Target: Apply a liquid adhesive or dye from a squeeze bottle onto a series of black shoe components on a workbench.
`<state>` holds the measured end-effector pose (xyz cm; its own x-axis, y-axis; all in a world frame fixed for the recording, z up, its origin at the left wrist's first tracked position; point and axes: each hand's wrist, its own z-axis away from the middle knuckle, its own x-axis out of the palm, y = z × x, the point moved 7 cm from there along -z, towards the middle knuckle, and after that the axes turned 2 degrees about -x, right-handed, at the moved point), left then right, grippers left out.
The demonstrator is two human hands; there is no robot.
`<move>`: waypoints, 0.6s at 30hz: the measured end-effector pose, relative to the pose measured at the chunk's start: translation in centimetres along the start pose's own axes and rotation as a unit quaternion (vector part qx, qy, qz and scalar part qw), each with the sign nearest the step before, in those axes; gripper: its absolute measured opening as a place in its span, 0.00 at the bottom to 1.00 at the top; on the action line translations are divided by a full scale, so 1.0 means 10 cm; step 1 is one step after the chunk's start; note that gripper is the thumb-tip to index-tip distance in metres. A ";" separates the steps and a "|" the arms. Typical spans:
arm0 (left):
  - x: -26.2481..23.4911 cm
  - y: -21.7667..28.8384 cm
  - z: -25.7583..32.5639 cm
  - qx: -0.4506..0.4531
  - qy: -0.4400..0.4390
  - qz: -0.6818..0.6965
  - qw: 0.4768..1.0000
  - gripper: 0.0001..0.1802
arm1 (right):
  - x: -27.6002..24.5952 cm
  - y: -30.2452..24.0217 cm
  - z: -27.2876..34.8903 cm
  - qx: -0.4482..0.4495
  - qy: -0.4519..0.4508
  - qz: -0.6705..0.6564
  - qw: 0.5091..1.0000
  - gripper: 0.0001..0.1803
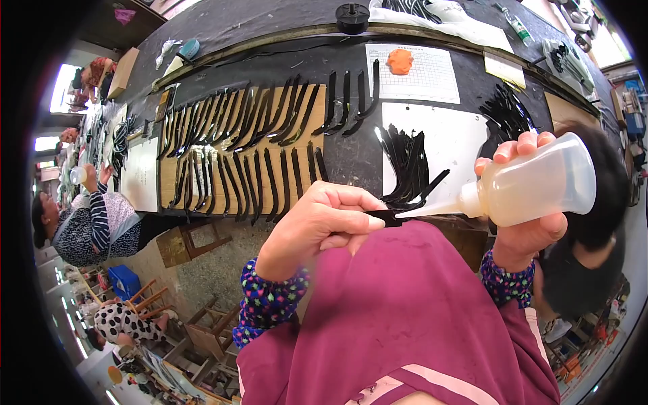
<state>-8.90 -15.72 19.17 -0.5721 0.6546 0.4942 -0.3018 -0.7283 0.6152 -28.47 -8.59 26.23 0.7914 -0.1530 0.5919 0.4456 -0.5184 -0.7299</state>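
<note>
My left hand (324, 219) pinches a short black strip (387, 217) between thumb and fingers, just above my lap. My right hand (523, 244) is wrapped round a translucent squeeze bottle (540, 185), tilted so that its long thin nozzle points left. The nozzle tip is at the strip; I cannot tell whether it touches. Some cloudy liquid shows inside the bottle. Just beyond my hands, a bundle of curved black strips (407, 158) lies on a white sheet (442, 128).
Many black strips lie in two rows on a cardboard sheet (312, 125) at the left. An orange lump (399, 61) rests on a printed grid sheet (432, 81). Another black pile (506, 111) is at the right. One person (101, 226) sits left, another (584, 263) close right.
</note>
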 end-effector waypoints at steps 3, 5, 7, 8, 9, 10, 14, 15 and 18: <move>0.00 0.01 0.00 0.003 -0.004 0.003 1.000 0.08 | -0.01 -0.02 0.01 -0.005 -0.030 0.004 1.000 0.43; 0.01 0.02 -0.01 0.003 -0.006 0.004 1.000 0.08 | -0.02 -0.03 0.01 -0.001 -0.038 0.007 0.999 0.43; 0.02 0.02 -0.01 -0.001 -0.013 0.001 1.000 0.08 | -0.02 -0.02 0.01 0.000 -0.024 0.007 1.000 0.44; 0.03 0.02 -0.02 -0.001 -0.013 0.001 1.000 0.08 | -0.02 -0.02 0.01 0.001 -0.010 0.007 1.000 0.44; 0.03 0.01 -0.02 -0.006 -0.012 -0.006 1.000 0.08 | -0.02 -0.01 0.01 0.002 -0.009 0.007 1.000 0.44; 0.04 0.01 -0.02 -0.010 -0.012 -0.014 1.000 0.08 | -0.02 0.00 0.00 0.003 -0.010 0.008 1.000 0.45; 0.07 0.02 -0.03 -0.019 -0.010 -0.020 1.000 0.08 | 0.06 0.02 -0.03 0.030 -0.037 -0.014 0.999 0.41; 0.08 0.03 -0.03 -0.019 -0.011 -0.024 0.999 0.08 | 0.05 0.02 -0.03 0.030 -0.036 -0.014 0.999 0.41; 0.08 0.03 -0.03 -0.017 -0.012 -0.024 0.999 0.08 | 0.05 0.04 -0.04 0.030 -0.045 -0.018 0.998 0.42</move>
<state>-9.68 -15.48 19.50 -0.5378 0.6939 0.4789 -0.3547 -0.7015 0.6181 -28.06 -9.22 26.35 0.8078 -0.0572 0.5867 0.4966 -0.4701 -0.7296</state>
